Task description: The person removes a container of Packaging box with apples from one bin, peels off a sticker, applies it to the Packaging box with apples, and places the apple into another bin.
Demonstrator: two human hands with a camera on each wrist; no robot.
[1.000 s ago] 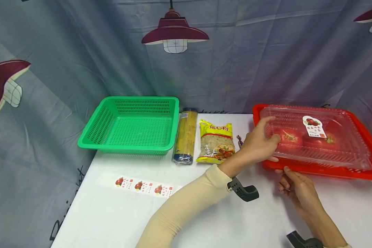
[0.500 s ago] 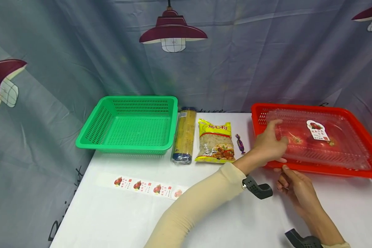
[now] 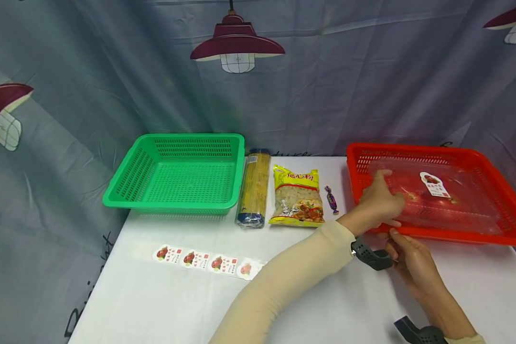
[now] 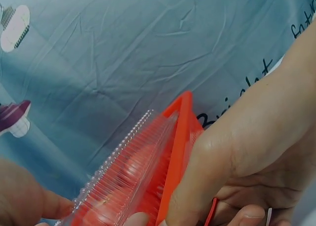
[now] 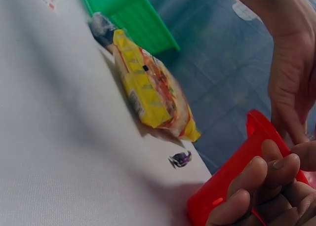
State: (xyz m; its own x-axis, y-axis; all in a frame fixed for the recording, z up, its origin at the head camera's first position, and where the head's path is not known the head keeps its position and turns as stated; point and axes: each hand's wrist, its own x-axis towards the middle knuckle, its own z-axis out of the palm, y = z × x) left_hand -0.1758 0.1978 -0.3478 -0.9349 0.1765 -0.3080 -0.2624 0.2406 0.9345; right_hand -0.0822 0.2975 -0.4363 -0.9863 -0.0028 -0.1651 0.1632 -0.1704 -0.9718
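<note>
A clear plastic box (image 3: 464, 215) with red, tomato-like rounds inside and a white label (image 3: 434, 184) on its lid lies in the red basket (image 3: 494, 167). My left hand (image 3: 378, 200) holds the box's left end, its index finger along the edge. In the left wrist view, fingertips touch the box's ridged clear wall (image 4: 121, 152). My right hand (image 3: 413, 258) pinches the basket's front rim from below left; its curled fingers (image 5: 252, 176) are close to the red wall in the right wrist view. Part of the basket's left rim is behind my left hand.
A green basket (image 3: 112, 196) stands at the back left. Beside it are a spaghetti pack (image 3: 255, 191), a yellow pasta bag (image 3: 296, 196) and a small wrapped candy (image 3: 331, 200). A strip of stickers (image 3: 221, 264) lies on the white table (image 3: 155, 306), partly under my left sleeve.
The box has sunk lower into the red basket, with my left hand following it to the right. More of the basket's back rim and the candy show. My right hand stays at the rim.
</note>
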